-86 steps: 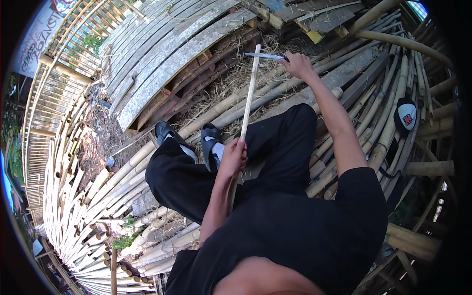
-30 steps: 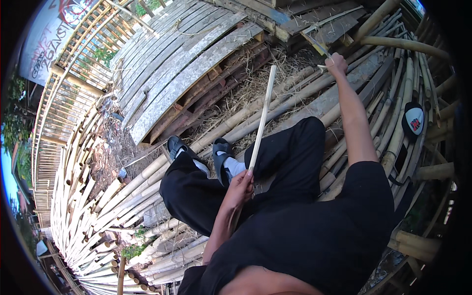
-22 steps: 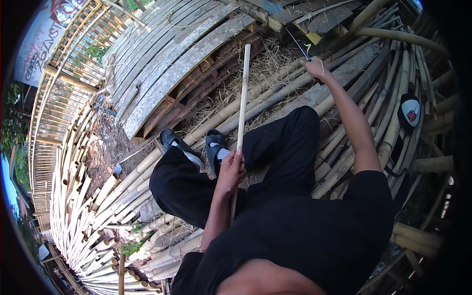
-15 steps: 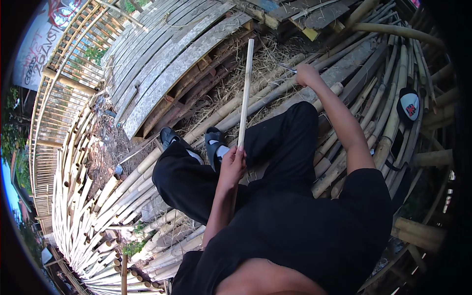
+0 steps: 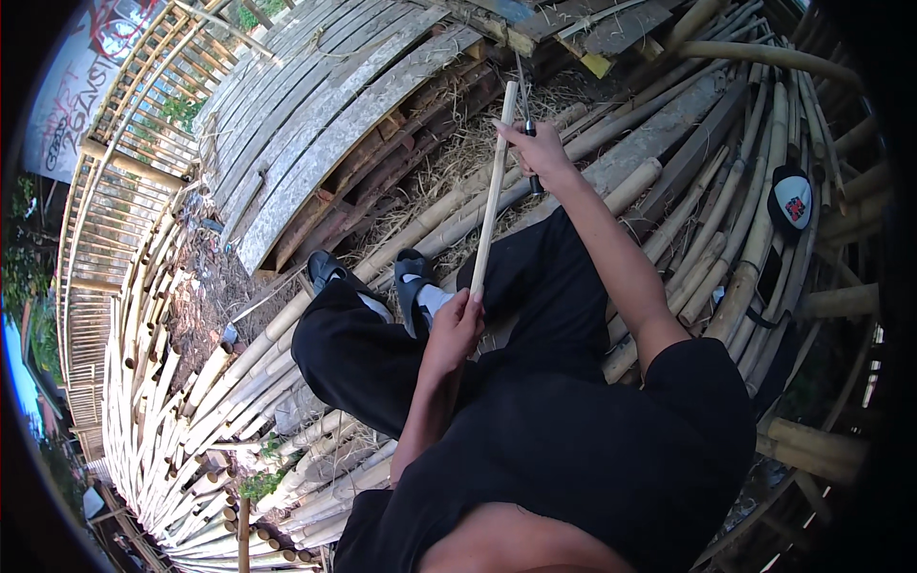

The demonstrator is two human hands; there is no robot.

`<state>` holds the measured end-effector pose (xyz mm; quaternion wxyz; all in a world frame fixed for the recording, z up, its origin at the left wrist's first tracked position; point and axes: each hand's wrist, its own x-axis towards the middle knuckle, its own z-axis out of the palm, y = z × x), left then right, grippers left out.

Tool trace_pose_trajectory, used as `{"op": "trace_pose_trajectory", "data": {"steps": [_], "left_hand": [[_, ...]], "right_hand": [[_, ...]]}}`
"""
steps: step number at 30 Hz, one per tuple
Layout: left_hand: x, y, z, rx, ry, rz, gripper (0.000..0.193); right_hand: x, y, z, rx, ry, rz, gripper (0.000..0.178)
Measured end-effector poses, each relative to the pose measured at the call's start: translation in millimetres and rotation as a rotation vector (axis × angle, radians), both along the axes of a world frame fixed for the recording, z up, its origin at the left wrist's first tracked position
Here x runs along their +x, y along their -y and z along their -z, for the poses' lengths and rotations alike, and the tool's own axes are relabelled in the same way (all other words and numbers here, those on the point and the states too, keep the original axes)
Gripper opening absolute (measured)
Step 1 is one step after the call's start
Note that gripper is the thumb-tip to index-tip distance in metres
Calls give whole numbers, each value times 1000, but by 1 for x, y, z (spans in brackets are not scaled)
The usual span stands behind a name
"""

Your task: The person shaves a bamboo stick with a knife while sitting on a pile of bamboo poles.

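A long, pale bamboo strip (image 5: 494, 205) stands tilted in front of me, its far end leaning slightly right. My left hand (image 5: 457, 325) is closed around its lower part, above my lap. In my right hand (image 5: 541, 155) is a knife (image 5: 521, 86) with a black handle and a thin blade that points away from me. The thumb and index finger of that hand reach to the strip near its far end and appear to touch it. The lower end of the strip is hidden behind my left hand and forearm.
Bamboo poles (image 5: 626, 186) lie under and around my legs, with many more stacked at left. A weathered slatted platform (image 5: 334, 105) rises ahead, with straw-like shavings (image 5: 411, 205) beside it. A cap (image 5: 793, 205) rests on poles at right. A bamboo fence (image 5: 124, 162) runs along the left.
My right hand has come in from the right with the knife, and its fingers are now at the strip. The knife's blade has swung to point away from me. The strip leans slightly more right.
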<state>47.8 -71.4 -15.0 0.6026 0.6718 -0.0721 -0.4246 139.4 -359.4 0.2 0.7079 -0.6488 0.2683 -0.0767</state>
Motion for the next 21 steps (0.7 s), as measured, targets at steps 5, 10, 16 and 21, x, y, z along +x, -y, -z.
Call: {"op": "trace_pose_trajectory", "data": {"steps": [5, 10, 16, 21], "left_hand": [[6, 7, -25, -21, -9, -60, 32], [24, 41, -45, -216, -12, -57, 36], [28, 45, -18, -248, -99, -80, 29], [33, 45, -11, -191, -35, -151, 28]], "right_hand": [[-10, -13, -18, 208, 89, -92, 21], [-21, -20, -36, 59, 71, -250, 28], [-38, -7, -41, -61, 7, -273, 43], [-44, 7, -19, -420, -30, -330, 48]]}}
